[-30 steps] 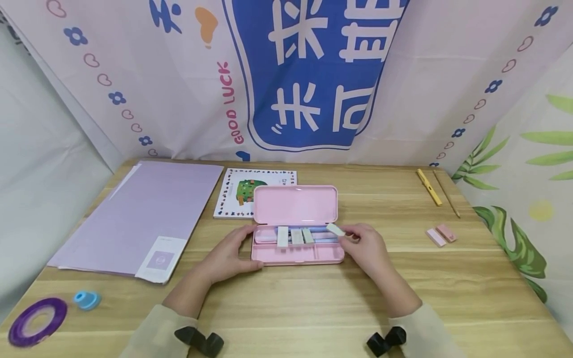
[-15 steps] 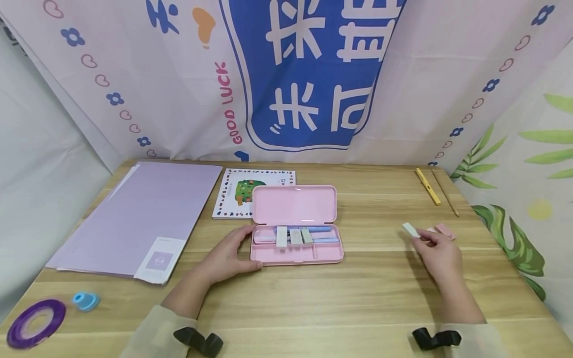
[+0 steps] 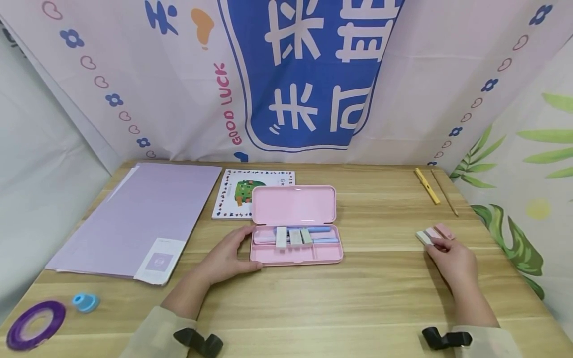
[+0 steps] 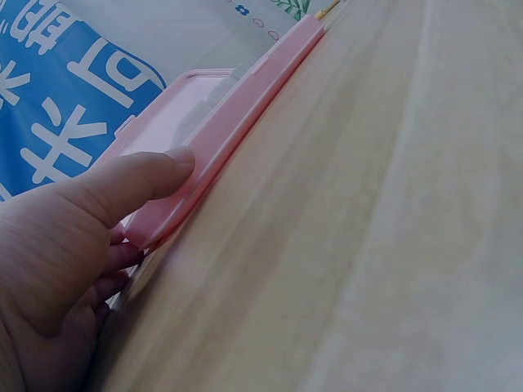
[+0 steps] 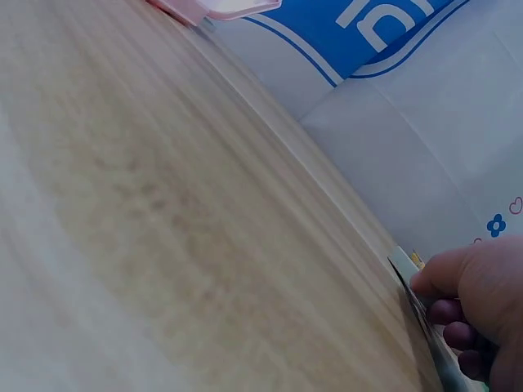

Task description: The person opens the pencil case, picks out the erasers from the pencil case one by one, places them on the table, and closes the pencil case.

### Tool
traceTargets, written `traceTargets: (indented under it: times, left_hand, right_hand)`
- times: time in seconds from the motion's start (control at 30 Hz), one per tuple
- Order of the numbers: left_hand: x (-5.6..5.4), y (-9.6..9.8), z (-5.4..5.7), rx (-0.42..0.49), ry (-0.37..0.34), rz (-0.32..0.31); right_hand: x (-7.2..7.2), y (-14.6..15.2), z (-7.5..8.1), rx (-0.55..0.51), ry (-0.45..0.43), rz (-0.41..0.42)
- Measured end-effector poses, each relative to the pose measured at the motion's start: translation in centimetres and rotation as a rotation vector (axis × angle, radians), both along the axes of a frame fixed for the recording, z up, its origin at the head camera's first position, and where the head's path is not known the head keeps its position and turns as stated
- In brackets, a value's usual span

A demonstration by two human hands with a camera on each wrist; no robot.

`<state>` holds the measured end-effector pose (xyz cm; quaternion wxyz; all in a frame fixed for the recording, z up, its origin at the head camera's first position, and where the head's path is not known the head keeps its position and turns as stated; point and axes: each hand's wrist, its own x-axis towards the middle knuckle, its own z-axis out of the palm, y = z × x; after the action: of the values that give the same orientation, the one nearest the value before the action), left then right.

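An open pink pencil case has its lid tipped back. Pale erasers lie across the blue pens inside. My left hand grips the case's left end; in the left wrist view its thumb presses the front wall and the fingers curl behind the corner. Off to the right, my right hand pinches a whitish eraser close over the table, beside a light pink eraser and a darker pink eraser. The right wrist view shows a pale eraser edge at the fingertips.
Behind the case lies a picture booklet, partly covered by the lid. Lilac sheets fill the left side. Nearer are a purple tape ring and a blue cap-like piece. A yellow pen and a thin stick lie back right.
My right hand has carried the whitish eraser from the pencil case to the right and lowered it beside the two pink erasers. My left hand has stayed at the case.
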<state>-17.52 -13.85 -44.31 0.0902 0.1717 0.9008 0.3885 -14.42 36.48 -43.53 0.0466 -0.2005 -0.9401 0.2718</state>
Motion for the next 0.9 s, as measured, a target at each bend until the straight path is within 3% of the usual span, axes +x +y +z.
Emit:
traceTargets:
  times: [0.27,0.53,0.9]
  left_hand:
    - [0.0,0.0,0.1,0.001,0.001,-0.002]
    - [0.0,0.0,0.0,-0.002,0.000,-0.002]
    - [0.0,0.0,0.0,0.003,0.009,-0.007]
  right_hand:
    - [-0.1,-0.2,-0.1,0.041,-0.004,0.039]
    - [0.2,-2.1,0.6,-0.025,0.105,-0.040]
    - [-1.3,-11.1,0.4,-0.117,0.235,0.240]
